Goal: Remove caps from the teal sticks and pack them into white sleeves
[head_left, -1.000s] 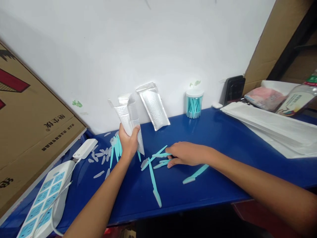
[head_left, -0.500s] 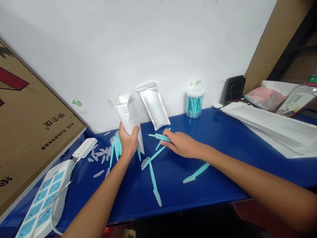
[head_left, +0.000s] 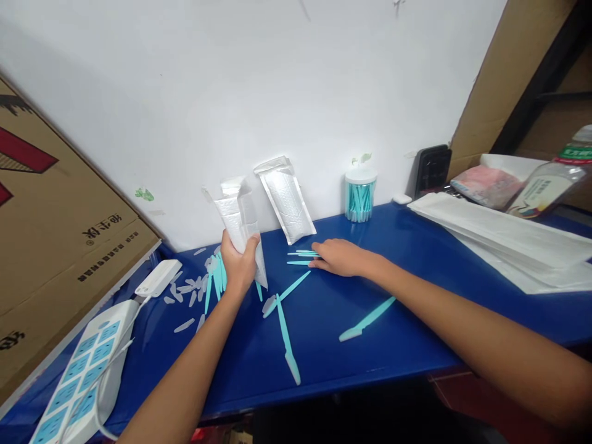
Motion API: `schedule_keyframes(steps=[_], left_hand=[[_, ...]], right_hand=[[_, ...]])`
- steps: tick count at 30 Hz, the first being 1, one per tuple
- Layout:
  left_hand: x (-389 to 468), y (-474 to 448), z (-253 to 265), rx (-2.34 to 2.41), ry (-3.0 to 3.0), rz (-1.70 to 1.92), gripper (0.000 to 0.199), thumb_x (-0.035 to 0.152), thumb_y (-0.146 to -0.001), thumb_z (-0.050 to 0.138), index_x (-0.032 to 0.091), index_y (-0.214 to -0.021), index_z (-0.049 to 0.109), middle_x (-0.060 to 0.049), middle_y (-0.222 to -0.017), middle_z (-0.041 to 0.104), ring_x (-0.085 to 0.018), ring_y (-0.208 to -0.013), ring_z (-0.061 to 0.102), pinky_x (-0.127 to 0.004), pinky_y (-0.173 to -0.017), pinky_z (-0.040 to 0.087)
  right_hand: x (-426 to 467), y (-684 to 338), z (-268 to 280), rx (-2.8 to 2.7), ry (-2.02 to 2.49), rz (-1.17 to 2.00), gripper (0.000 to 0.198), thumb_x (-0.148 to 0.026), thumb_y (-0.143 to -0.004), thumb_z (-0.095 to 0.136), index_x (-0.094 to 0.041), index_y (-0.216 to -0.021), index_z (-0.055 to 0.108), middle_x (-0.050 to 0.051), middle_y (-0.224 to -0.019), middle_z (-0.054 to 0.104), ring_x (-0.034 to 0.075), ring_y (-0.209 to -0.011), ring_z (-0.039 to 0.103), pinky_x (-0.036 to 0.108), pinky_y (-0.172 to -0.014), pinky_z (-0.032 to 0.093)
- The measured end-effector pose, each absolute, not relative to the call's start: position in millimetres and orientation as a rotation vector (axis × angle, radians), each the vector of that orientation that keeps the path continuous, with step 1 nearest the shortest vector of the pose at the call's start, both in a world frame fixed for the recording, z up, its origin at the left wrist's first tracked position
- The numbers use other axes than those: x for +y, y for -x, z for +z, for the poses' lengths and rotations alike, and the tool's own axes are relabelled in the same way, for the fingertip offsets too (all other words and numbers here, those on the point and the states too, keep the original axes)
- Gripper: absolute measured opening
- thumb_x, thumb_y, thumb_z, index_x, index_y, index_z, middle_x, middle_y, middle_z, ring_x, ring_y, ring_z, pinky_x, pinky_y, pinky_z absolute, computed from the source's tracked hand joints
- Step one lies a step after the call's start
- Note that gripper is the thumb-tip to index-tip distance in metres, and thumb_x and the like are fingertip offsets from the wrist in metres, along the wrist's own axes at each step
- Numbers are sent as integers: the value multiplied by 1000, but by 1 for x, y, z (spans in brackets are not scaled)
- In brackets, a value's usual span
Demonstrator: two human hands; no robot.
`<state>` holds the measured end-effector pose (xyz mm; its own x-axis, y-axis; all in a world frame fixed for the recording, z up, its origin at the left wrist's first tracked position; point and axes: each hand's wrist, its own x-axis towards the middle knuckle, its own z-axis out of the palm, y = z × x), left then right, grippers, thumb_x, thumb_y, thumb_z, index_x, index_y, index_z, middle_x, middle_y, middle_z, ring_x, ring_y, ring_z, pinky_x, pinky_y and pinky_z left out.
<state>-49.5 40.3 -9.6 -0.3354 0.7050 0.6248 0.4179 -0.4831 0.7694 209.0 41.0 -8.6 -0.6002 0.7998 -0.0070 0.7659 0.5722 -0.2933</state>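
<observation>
My left hand (head_left: 240, 258) is closed around a white bubble mailer (head_left: 235, 216), held upright with its mouth gaping at the top. My right hand (head_left: 340, 256) pinches several turquoise eyebrow razors (head_left: 300, 253) just above the blue table; their thin handles point left and the other ends are hidden in my fingers. Loose razors lie nearer me: one razor (head_left: 287, 342) at the middle, another razor (head_left: 367, 319) to the right. Behind my left hand, more razors (head_left: 215, 277) lie in a bunch beside scattered clear blade caps (head_left: 187, 288). A second, puffy mailer (head_left: 287, 200) leans against the wall.
A lidded clear jar (head_left: 359, 196) full of turquoise razors stands by the wall. Flat white mailers (head_left: 504, 231) and a bottle (head_left: 550, 182) are at the right. At the left are a power strip (head_left: 87, 370), a white charger (head_left: 158, 277) and a cardboard box (head_left: 60, 216).
My right hand has shifted slightly right with the razors in its fingers, uncovering more of the razor beneath. My left hand still holds the mailer in nearly the same place.
</observation>
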Motion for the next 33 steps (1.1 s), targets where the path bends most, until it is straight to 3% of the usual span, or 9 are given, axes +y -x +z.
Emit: schedule_keyframes(steps=[5, 11, 14, 17, 20, 24, 26, 29, 33], left_hand=[[38, 48, -8, 1459, -1675, 1893, 34, 37, -78, 76, 16, -104, 67, -3, -89, 69, -21, -80, 63, -33, -75, 50], [38, 48, -8, 1456, -1682, 1892, 34, 37, -78, 77, 16, -104, 67, -3, -89, 69, -21, -80, 63, -33, -75, 50], [38, 49, -8, 1464, -1675, 1891, 35, 38, -78, 77, 16, -104, 67, -3, -90, 69, -22, -80, 64, -33, -75, 50], [38, 48, -8, 1454, -1676, 1890, 35, 38, -78, 77, 16, -104, 67, -3, -91, 69, -22, -80, 64, -33, -76, 50], [37, 48, -8, 1451, -1687, 1887, 34, 37, -79, 77, 16, -103, 67, -3, -90, 68, -21, -80, 63, -33, -75, 49], [38, 49, -9, 1451, -1685, 1886, 34, 38, -79, 77, 16, -102, 67, -3, -90, 69, -22, -81, 64, -33, -75, 49], [39, 50, -9, 1450, -1677, 1886, 34, 38, -78, 77, 16, -102, 67, -3, -90, 69, -22, -81, 64, -33, -75, 50], [39, 50, -9, 1454, -1675, 1888, 34, 38, -78, 77, 16, -101, 67, -3, -89, 69, -22, -80, 64, -33, -75, 50], [39, 49, -9, 1457, -1673, 1895, 33, 37, -77, 77, 17, -101, 67, -3, -89, 69, -22, -81, 64, -33, -75, 50]], right_hand=[[41, -222, -5, -2580, 1301, 615, 35, -47, -101, 53, -18, -83, 60, 9, -79, 65, 22, -68, 58, 31, -59, 35], [36, -221, 5, -2267, 1102, 907, 29, -36, -101, 46, -16, -104, 67, 3, -82, 67, 17, -73, 58, 27, -67, 44], [30, -216, 7, -1910, 967, 1296, 30, -34, -92, 59, -16, -115, 66, 2, -76, 69, 11, -56, 44, 23, -51, 34], [28, -212, 6, -1731, 867, 1639, 30, -27, -85, 62, -14, -111, 69, 10, -91, 78, 7, -48, 26, 23, -43, 19], [27, -213, 7, -1713, 782, 1783, 30, -26, -84, 58, -12, -106, 74, 17, -102, 80, 7, -47, 21, 24, -42, 17], [24, -217, 14, -1787, 715, 1893, 39, -26, -84, 52, -11, -111, 76, 18, -108, 80, 6, -45, 19, 25, -42, 17], [23, -221, 17, -1889, 784, 1900, 38, -27, -81, 53, -11, -106, 77, 14, -96, 80, 7, -44, 21, 26, -42, 18], [27, -231, 18, -2119, 973, 1642, 31, -24, -76, 60, -14, -100, 77, 3, -73, 70, 9, -49, 35, 25, -46, 25], [38, -245, 14, -2395, 1098, 1131, 24, -29, -85, 62, -17, -100, 77, 1, -77, 68, 16, -65, 54, 27, -59, 39]])
